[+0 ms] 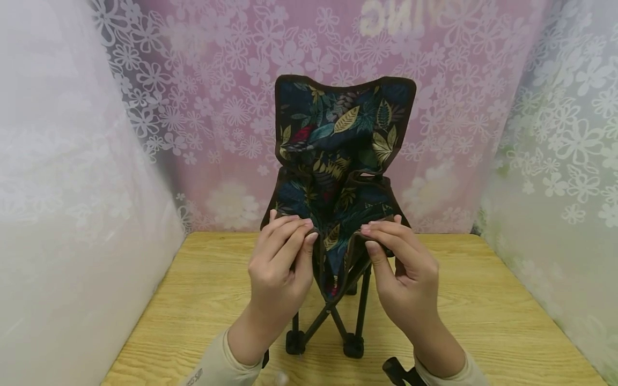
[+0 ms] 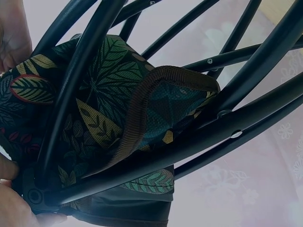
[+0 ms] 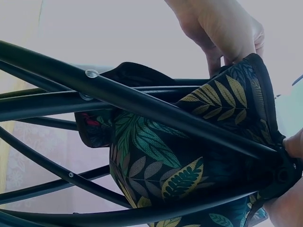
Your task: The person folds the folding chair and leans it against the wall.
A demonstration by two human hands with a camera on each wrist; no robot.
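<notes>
Wooden table: both hands apparently pinching chair seat edge.

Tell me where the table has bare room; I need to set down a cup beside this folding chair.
Bare wood lies left of the left hand toward the white wall, and right of the right hand. The near middle is crowded by the chair legs on the table.

A light yellow wood-grain tabletop fills the lower half of the head view. At 12 o'clock hangs a pink curtain with white flower lace. A plain white translucent sheet closes the 9 o'clock side, and a white floral lace curtain stands at 3 o'clock. Light is soft and even.
</notes>
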